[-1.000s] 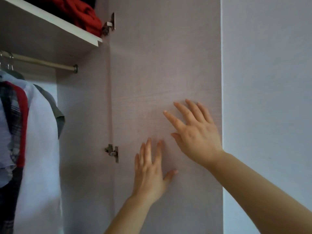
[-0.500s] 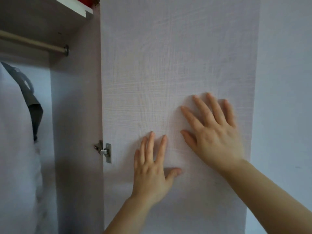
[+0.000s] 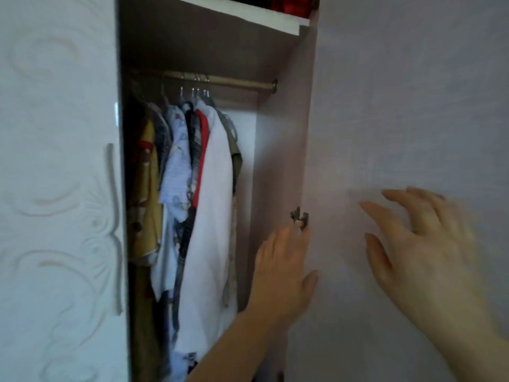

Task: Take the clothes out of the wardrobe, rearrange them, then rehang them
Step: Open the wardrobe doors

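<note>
head view: we have one view, looking into the open wardrobe.
clothes [image 3: 192, 194]: we see them hanging inside the wardrobe, packed together on hangers [image 3: 197, 92] under the rail [image 3: 220, 79].
white shirt [image 3: 213, 216]: we find it near the right end of the row, with a red-trimmed garment just to its left and an olive one behind it.
yellow garment [image 3: 144, 205]: we see it at the left end, beside the closed door [image 3: 55, 188].
left hand [image 3: 281, 271]: we see the fingers straight and close together, thumb out, at the hinged edge of the open door [image 3: 399, 106], just below the hinge [image 3: 299, 216]; we cannot tell whether it touches.
right hand [image 3: 429, 249]: we see it blurred, fingers spread and slightly bent, in front of the open door's inner face, gripping no thing.
shelf [image 3: 239, 15]: we see it above the rail, with red fabric [image 3: 289, 4] on it.
door handle [image 3: 113, 216]: we see it upright on the closed door's right edge.
</note>
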{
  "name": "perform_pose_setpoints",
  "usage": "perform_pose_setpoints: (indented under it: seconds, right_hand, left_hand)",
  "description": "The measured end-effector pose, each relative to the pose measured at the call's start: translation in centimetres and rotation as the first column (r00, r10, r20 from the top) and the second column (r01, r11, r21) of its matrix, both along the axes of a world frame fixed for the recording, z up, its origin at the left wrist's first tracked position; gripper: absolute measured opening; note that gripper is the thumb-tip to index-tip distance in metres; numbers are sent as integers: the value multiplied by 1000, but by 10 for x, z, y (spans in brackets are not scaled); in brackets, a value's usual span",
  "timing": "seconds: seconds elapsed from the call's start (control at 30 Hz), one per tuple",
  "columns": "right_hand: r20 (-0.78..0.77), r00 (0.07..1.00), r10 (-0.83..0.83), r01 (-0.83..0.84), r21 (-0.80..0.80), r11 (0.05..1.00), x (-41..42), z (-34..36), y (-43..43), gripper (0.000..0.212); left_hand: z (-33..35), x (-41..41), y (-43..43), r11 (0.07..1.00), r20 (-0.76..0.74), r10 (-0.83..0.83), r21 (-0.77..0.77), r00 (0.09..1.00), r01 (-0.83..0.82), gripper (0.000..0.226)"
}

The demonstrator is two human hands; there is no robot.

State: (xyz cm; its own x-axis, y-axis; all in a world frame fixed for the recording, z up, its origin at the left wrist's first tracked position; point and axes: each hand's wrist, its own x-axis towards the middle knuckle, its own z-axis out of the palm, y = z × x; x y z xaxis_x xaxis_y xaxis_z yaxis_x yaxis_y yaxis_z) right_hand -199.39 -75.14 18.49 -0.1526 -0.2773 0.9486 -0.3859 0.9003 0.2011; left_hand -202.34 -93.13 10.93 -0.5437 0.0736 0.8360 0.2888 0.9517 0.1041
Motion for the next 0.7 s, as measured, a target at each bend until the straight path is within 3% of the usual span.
perform_pose_setpoints:
  seconds: [0.13, 0.23, 0.3, 0.43, 0.7]
  right_hand:
    - [79, 965, 250, -246, -57, 968, -16, -18, -56, 39]
    - [143, 929, 341, -342, -17, 940, -27, -29, -100, 42]
    - [153, 913, 378, -381, -12, 925, -31, -34, -129, 35]
    - [203, 861, 466, -476, -1, 880, -30, -37, -186, 50]
    - [239, 838, 490, -512, 37, 858, -53, -37, -273, 48]
  left_hand:
    - [-7, 32, -58, 979, 38, 201, 36, 979, -202, 65]
    - [-7, 58, -102, 941, 90, 333, 27, 939, -336, 63]
    - [-7, 73, -129, 921, 88, 387, 20, 918, -390, 62]
    - [-4, 91, -176, 875, 52, 480, 40, 876, -482, 61]
    - [4, 75, -258, 811, 6, 580, 94, 815, -578, 67]
